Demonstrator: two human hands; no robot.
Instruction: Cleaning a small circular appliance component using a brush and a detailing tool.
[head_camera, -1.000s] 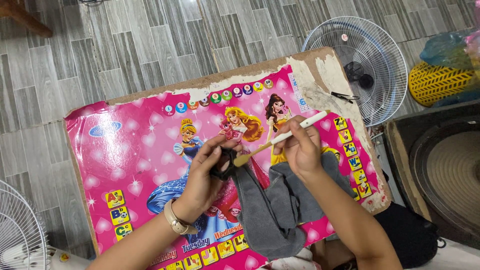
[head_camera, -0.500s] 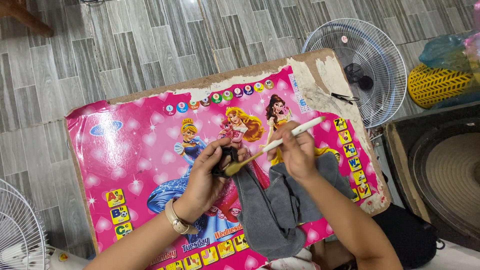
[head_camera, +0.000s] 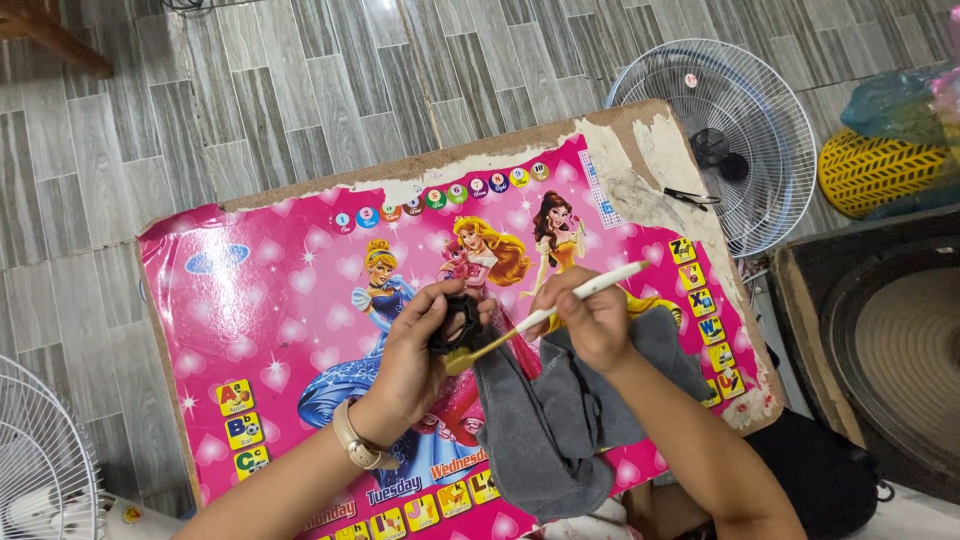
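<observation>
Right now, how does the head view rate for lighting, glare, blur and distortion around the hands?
Head view: even, soft light with only faint shadows; mild sheen on the pink poster-covered table; left hand, small black part, right hand and white brush are reasonably sharp; floor tile lines bow slightly toward the edges, hinting at wide-angle distortion.

The left hand (head_camera: 415, 350) is covering most of a small black object (head_camera: 458, 322) in the centre of the frame (its kind is not showing). The grey cloth (head_camera: 560, 420) is running off the bottom edge, and the white fan (head_camera: 40, 470) is being cut off at the lower left.
</observation>
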